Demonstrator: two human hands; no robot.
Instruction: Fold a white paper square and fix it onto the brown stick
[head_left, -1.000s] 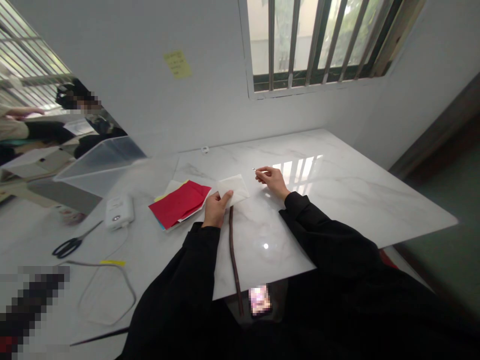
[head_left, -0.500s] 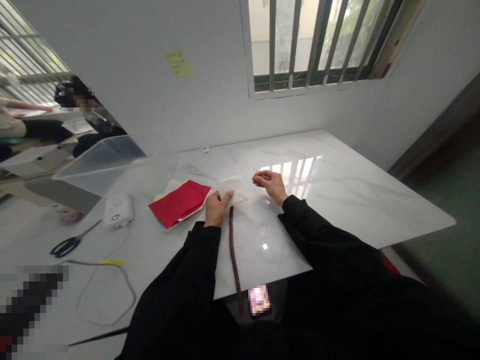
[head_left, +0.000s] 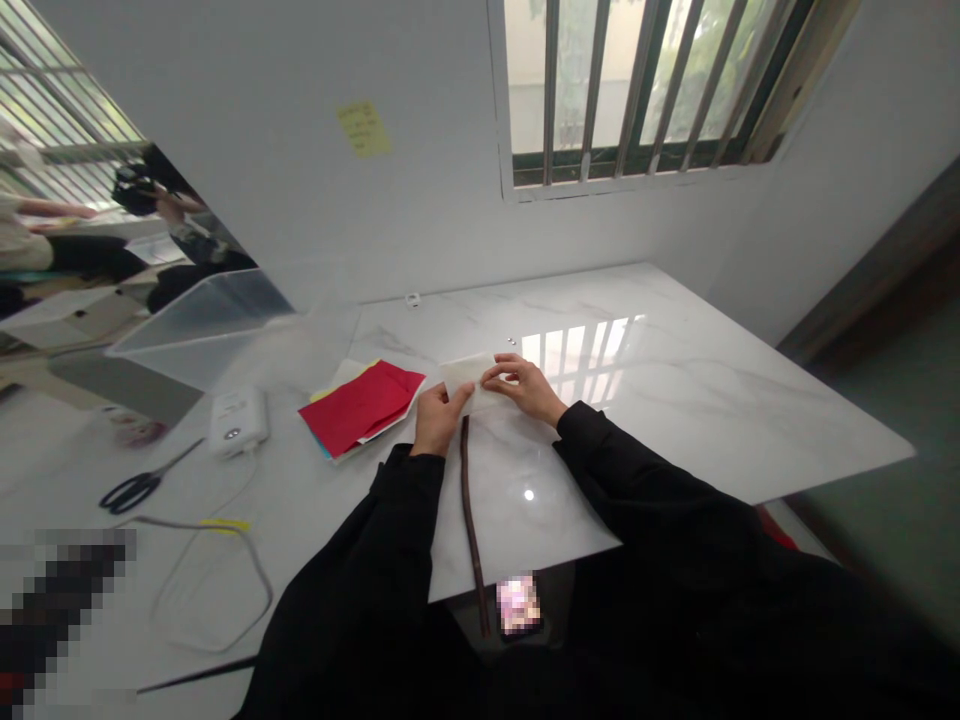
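Observation:
A small white sheet of paper (head_left: 466, 372) lies on the white marble table (head_left: 675, 390), right of a stack of coloured paper with a red sheet (head_left: 358, 405) on top. My left hand (head_left: 435, 420) pinches the sheet's near left corner, thumb on top. On the sheet's right side rests my right hand (head_left: 521, 385), fingers curled and gripping its edge. A thin dark brown stick (head_left: 469, 510) runs from just below the sheet to the table's near edge.
Left of the paper stack sit a white device (head_left: 238, 422) with a cable, black scissors (head_left: 139, 488) and a clear plastic bin (head_left: 199, 325). A tiny metal bit (head_left: 511, 341) lies beyond the sheet. Another person sits far left. The barred window is ahead.
My right hand, held pinched above the table to the right of the sheet, has come left and down onto the sheet's right edge. My left hand has kept its hold.

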